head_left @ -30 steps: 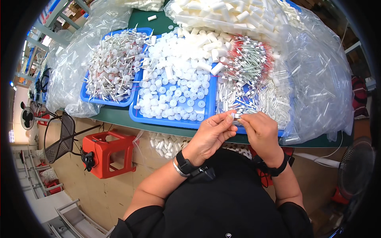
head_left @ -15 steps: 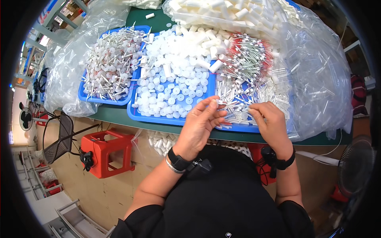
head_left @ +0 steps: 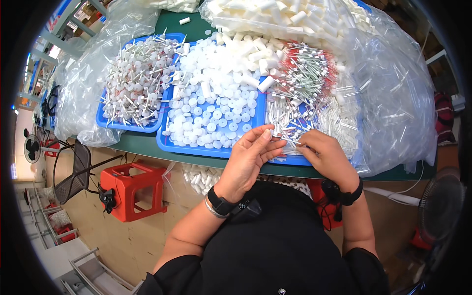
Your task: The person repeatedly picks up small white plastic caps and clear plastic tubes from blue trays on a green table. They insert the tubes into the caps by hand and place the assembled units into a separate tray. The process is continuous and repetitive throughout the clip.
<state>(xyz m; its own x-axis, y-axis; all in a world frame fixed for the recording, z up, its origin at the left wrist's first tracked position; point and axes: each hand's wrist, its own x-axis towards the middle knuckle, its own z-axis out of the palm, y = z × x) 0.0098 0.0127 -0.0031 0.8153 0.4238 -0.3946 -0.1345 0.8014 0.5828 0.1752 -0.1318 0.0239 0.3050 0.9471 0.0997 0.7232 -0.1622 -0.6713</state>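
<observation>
My left hand (head_left: 248, 160) pinches one end of a thin white stick (head_left: 288, 140) between thumb and forefinger, its other fingers loosely curled. At the opposite end, the fingertips of my right hand (head_left: 327, 155) close on the same stick. Both hands are over the near edge of the right-hand blue tray. Beneath and behind them lies a pile of thin white sticks (head_left: 344, 123), and farther back a heap of green-and-white pins with red ends (head_left: 309, 71). The finer detail of the held piece is too small to make out.
Another blue tray holds translucent white discs (head_left: 216, 118) and thick white cylinders (head_left: 255, 49). At left, a smaller tray is heaped with discs on pins (head_left: 140, 78). Clear plastic bags (head_left: 393, 98) flank the trays on the green table (head_left: 142, 142). A red stool (head_left: 132, 189) stands below.
My right hand has moved left and slightly down, closer to my left hand. My left hand has dropped a little, and the stick now tilts down toward the right.
</observation>
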